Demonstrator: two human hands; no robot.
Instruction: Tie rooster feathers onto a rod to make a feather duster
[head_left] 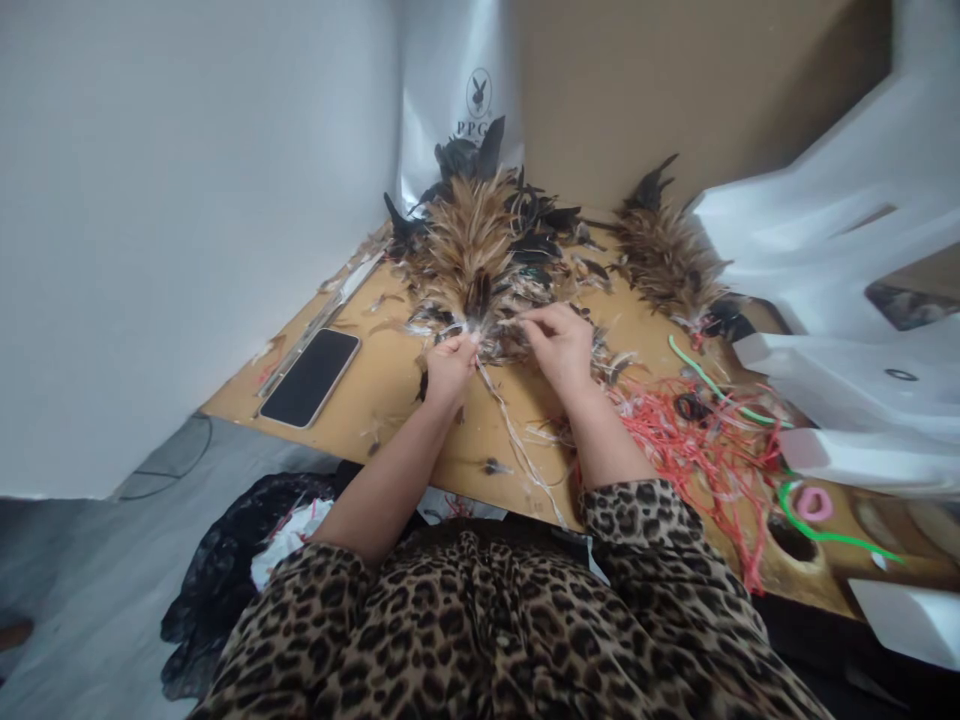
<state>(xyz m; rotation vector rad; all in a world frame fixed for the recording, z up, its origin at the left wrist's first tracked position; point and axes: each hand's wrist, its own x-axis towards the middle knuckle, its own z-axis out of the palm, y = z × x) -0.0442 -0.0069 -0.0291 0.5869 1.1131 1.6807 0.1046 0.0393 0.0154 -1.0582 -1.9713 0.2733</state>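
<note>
My left hand (452, 368) is closed on the bound lower end of a feather bundle (469, 235), tan and brown with black tips above. From this grip a whitish twisted string (517, 435) trails down over the table's front edge. Just to the right, my right hand (561, 348) is pinched shut on a thin pale piece that looks like a feather, its tip pointing toward the bundle. Behind and between the hands lie loose dark and mottled feathers (536, 250), so the exact edge of the bundle is hard to make out.
A phone (311, 378) lies on the wooden table (397, 425) at left. A second feather bundle (664, 250) rests at back right, near tangled red strings (690, 440) and a green strip (832, 535). White sheeting (840, 240) borders the right side; a black bag (217, 570) is on the floor.
</note>
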